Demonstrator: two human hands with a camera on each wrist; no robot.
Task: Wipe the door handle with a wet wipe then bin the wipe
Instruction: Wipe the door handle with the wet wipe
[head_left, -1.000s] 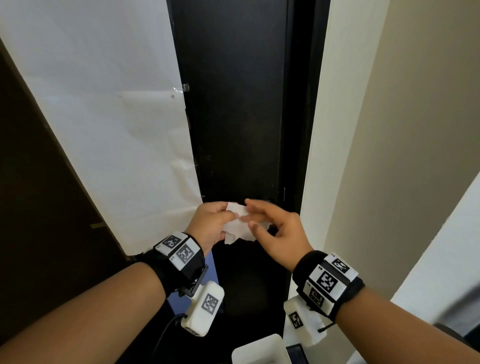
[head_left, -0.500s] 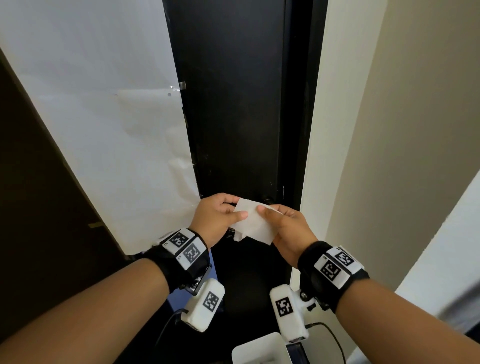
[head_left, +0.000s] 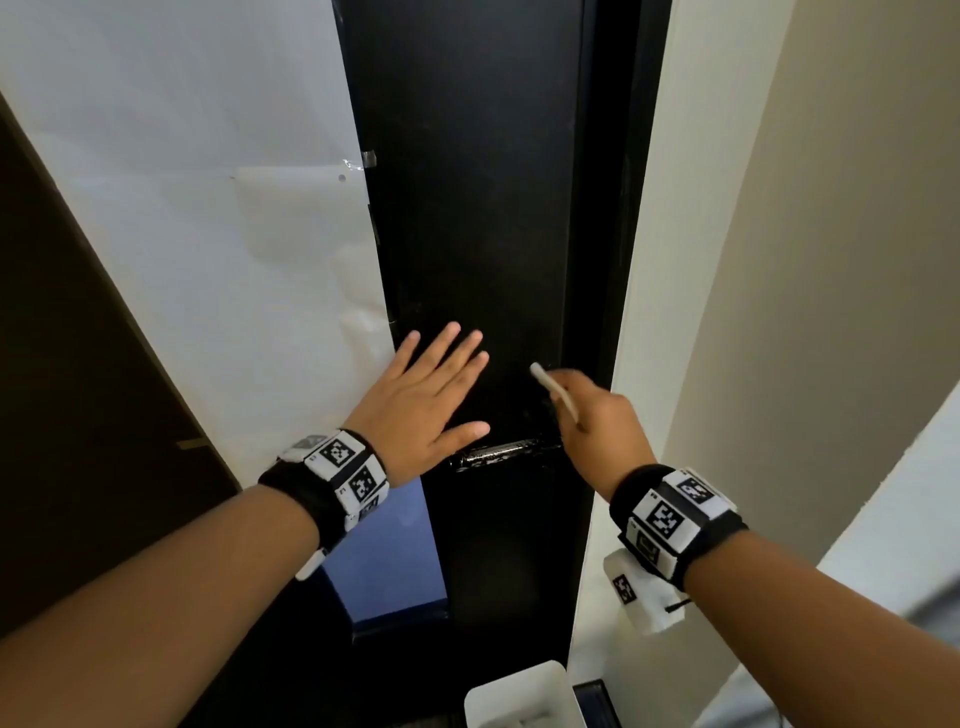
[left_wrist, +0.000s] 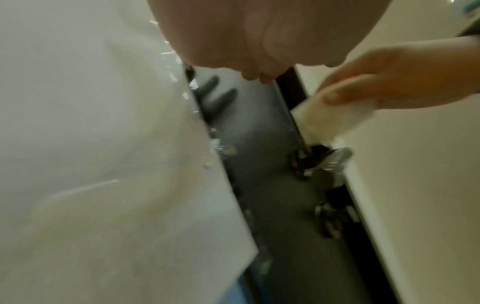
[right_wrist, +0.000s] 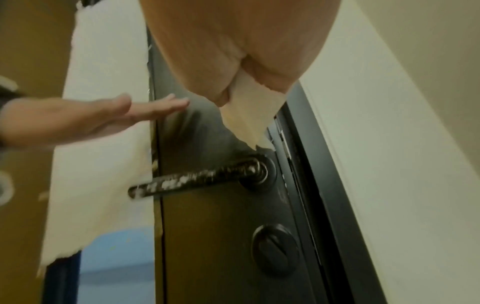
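Nearest, at the bottom centre of the head view, stands a white bin (head_left: 514, 691) on the floor, below the door. Above it, at lower centre, the two hands work at the dark door (head_left: 467, 182). The left hand (head_left: 423, 400) lies spread with straight fingers, flat toward the door face just above the door handle (head_left: 501, 453); whether the palm actually presses the panel I cannot tell. The right hand (head_left: 597, 423) pinches the folded wet wipe (head_left: 553, 389) between thumb and fingers, just above the handle's pivot end, not yet touching it.

The wipe (right_wrist: 249, 109) hangs limp from the grip in the right wrist view, so it looks light, soft and damp; it should drape round the lever (right_wrist: 200, 178) readily but may bunch or slip, so a broad grasp with the cloth wrapped under the fingers seems best. The lever looks stiff metal, speckled with pale marks, and probably turns if pushed down, so strokes along its length are the safer choice.

Farther off, a white paper sheet (head_left: 182, 208) covers the upper left, and a cream wall (head_left: 831, 260) fills the right.
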